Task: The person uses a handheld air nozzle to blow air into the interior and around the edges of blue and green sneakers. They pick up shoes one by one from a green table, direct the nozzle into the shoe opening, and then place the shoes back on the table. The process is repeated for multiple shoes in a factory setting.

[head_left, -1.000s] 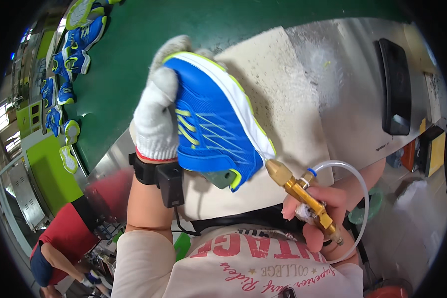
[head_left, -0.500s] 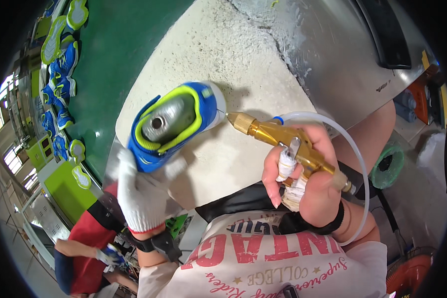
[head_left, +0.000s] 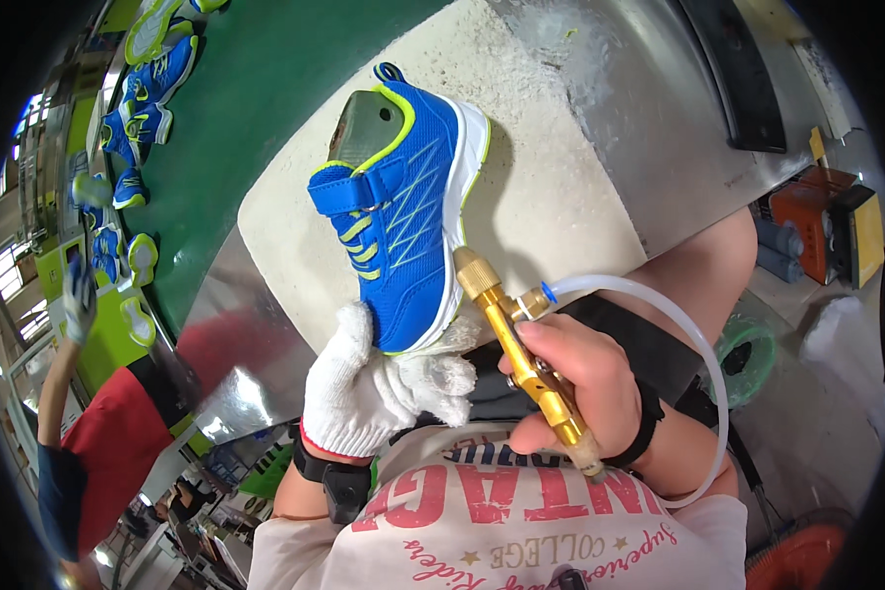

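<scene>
In my white-gloved left hand, a blue sneaker with lime trim and a white sole is gripped by its toe. Its side faces up, and its heel points to the far side. A grey shoe last fills the opening. My bare right hand is closed around a gold-coloured spray gun, whose nozzle is at the sneaker's white sole edge; whether they touch I cannot tell. A clear hose runs from the gun and loops right over my forearm.
Beneath the sneaker is a pale, rough mat on a metal table. Beyond it on the left, a green belt carries several blue sneakers and lime soles. A co-worker in red reaches toward them.
My left hand has turned the sneaker from opening-up to side-up, heel now away from me. The spray gun has swung more upright and follows the sole edge. The co-worker's arm has risen toward the belt.
</scene>
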{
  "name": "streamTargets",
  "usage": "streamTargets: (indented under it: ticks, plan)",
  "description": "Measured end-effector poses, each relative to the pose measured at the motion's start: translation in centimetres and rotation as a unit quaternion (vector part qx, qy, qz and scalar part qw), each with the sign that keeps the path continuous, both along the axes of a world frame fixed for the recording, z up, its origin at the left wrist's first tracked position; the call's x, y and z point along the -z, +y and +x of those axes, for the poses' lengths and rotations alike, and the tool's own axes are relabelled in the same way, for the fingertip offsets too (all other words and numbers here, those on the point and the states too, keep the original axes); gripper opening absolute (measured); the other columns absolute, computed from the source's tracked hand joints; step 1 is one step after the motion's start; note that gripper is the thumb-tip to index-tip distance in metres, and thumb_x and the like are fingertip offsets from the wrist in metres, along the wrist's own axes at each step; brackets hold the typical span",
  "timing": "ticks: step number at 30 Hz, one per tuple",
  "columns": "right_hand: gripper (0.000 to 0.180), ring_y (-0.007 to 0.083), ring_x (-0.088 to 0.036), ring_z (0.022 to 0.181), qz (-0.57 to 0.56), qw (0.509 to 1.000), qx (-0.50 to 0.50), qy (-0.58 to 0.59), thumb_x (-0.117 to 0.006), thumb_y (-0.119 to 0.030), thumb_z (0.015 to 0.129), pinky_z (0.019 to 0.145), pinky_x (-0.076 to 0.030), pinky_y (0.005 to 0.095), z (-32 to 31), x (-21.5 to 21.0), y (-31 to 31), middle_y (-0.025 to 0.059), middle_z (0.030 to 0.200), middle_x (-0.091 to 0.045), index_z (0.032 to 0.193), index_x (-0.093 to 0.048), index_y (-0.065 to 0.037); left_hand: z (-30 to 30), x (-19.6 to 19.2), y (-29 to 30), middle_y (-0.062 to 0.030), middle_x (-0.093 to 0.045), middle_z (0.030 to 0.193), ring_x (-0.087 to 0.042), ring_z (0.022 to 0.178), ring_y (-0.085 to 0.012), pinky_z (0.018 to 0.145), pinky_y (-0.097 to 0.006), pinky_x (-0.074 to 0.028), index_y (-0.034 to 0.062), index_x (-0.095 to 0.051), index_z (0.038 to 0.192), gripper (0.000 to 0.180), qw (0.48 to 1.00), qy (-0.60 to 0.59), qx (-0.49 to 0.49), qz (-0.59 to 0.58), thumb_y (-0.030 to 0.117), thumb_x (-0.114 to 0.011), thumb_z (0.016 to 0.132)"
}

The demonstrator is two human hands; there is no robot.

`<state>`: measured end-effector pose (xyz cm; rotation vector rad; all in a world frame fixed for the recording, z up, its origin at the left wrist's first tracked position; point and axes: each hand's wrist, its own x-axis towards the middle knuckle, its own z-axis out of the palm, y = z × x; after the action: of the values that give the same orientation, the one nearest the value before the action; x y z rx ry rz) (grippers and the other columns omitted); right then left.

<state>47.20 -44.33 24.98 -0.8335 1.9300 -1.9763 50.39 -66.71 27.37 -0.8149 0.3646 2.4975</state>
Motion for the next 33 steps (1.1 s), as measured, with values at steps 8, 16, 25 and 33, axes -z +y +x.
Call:
streamTargets:
  ticks: [8, 16, 25, 33]
  plan:
    - [0.077, 0.0198, -0.059, 0.075, -0.019, 0.994, 0.01, -0.11, -0.064, -0.048, 0.086, 0.069, -0.048, 0.0319, 2.4, -2.0, 4.2, 0.0154, 0.094, -0.058, 0.135, -0.028, -0.002, -0.5, 0.9, 3.6, -0.0252, -0.046, 0.137, -0.048, 0.123, -0.0446, 0.1, -0.06, -0.041, -0.0022, -0.03, 0.142, 0.066, 0.995, 0.016, 0.063, 0.073, 0.035, -0.055, 0.094]
    - [0.076, 0.0197, -0.06, 0.087, -0.159, 0.897, 0.241, -0.333, -0.06, -0.049, 0.089, 0.079, -0.049, 0.0316, 3.1, -5.5, 4.1, 0.0251, 0.119, -0.052, 0.135, -0.025, 0.0, -5.8, 1.5, 9.3, -0.0229, -0.033, 0.146, -0.028, 0.138, -0.0409, 0.113, -0.055, -0.026, 0.0076, -0.034, 0.142, 0.073, 0.972, 0.091, 0.163, 0.144, 0.042, -0.065, 0.086]
    - [0.076, 0.0184, -0.061, 0.071, 0.178, 0.964, 0.198, -0.011, -0.049, -0.06, 0.091, 0.072, -0.046, 0.0322, 0.8, -4.5, 4.6, 0.0157, 0.083, -0.062, 0.13, -0.027, 0.002, -10.3, 0.9, 11.5, -0.011, -0.056, 0.125, -0.044, 0.125, -0.0434, 0.106, -0.062, -0.033, 0.0138, -0.053, 0.123, 0.058, 0.983, 0.088, 0.097, 0.127, 0.057, -0.061, 0.085]
    - [0.07, 0.0494, -0.05, 0.118, 0.06, 0.977, 0.205, 0.011, -0.063, -0.051, 0.086, 0.102, -0.028, 0.062, 0.9, -2.9, 3.7, 0.0152, 0.099, -0.067, 0.134, -0.035, -0.008, -10.5, 1.7, 10.3, -0.0164, -0.054, 0.126, -0.05, 0.12, -0.0314, 0.102, -0.045, -0.038, 0.0043, -0.049, 0.127, 0.053, 0.967, 0.131, 0.069, 0.209, 0.043, -0.055, 0.091]
